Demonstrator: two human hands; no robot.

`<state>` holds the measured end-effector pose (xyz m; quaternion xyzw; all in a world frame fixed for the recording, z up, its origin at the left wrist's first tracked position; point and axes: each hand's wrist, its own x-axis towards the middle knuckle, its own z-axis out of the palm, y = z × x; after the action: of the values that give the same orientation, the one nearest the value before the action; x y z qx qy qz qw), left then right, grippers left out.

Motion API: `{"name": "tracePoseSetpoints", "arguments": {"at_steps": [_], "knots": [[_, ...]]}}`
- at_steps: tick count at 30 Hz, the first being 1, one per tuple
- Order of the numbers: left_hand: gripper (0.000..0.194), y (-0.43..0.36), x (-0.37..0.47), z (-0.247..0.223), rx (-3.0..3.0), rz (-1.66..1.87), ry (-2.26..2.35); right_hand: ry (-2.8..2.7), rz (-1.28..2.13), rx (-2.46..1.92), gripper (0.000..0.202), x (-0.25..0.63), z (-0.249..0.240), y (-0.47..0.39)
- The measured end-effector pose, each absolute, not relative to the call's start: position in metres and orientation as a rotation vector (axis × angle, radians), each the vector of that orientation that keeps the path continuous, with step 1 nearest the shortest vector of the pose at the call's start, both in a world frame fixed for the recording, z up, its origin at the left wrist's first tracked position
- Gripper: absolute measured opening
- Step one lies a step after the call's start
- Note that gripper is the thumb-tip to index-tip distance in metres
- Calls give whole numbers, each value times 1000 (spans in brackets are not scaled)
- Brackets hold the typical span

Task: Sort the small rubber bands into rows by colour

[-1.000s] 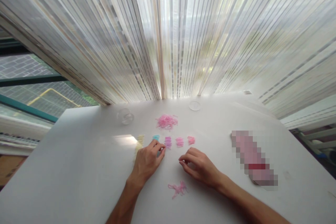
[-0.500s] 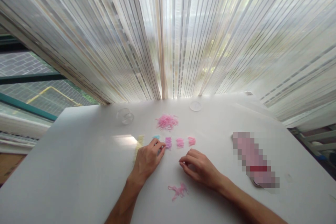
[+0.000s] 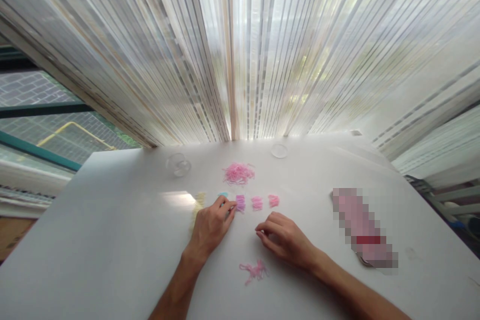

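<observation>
My left hand (image 3: 213, 220) rests on the table with its fingers bent and its fingertips at the left edge of a small purple row of bands (image 3: 240, 203). Whatever may be between those fingertips is too small to make out. Partly behind this hand lie a blue row (image 3: 224, 194) and a pale yellow row (image 3: 200, 202). My right hand (image 3: 285, 237) has curled fingers, thumb and forefinger close together; I cannot tell what they hold. Above it are a pink row (image 3: 257, 203) and a coral-pink row (image 3: 273, 201). Loose pink elastic bands (image 3: 255, 272) lie between my forearms.
A heap of pink bands (image 3: 239, 173) sits farther back on the white table (image 3: 112, 240). Behind are a clear round container (image 3: 178, 165) and a clear round lid (image 3: 279, 150). A blurred-out pink object (image 3: 363, 230) lies at right. Sheer striped curtains (image 3: 240, 50) hang along the back edge.
The whole view has shifted very slightly. Both hands and the bands keep practically the same places, with no visible grasp or release.
</observation>
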<state>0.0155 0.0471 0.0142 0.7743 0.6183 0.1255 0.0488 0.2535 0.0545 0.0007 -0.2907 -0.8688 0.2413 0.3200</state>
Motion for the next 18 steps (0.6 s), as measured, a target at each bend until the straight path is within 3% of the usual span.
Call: {"name": "tracePoseSetpoints", "arguments": {"at_steps": [13,18], "knots": [[17,43,17,13,2338,433,1873,-2281,632,-768,12,254,0,56],[19,26,17,26,2330,552,1799,-2345,783,-692,15,256,5,56]]}}
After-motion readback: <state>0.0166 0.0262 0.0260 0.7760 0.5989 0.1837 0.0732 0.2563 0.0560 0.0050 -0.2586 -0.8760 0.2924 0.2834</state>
